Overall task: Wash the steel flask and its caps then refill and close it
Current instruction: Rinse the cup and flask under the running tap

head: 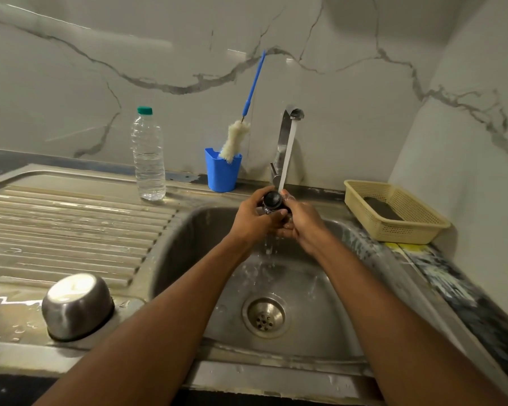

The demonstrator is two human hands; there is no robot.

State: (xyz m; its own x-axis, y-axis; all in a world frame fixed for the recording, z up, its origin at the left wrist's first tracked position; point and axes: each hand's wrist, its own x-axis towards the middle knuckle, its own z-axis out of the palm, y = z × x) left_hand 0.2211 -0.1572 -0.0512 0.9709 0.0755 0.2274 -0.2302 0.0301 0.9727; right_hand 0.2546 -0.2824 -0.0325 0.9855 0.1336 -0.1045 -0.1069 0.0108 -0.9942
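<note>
Water from the tap (289,121) hits a black cap (272,200), which the left hand (251,219) and the right hand (302,222) both grasp over the sink (188,244); a steel cap (77,306) sits at eight o'clock.

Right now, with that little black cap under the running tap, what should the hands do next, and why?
Probably turn the black cap between the left hand and right hand so the stream reaches every side. Both hands hold it over the sink, and the water falls at its right edge, not squarely onto it.
</note>
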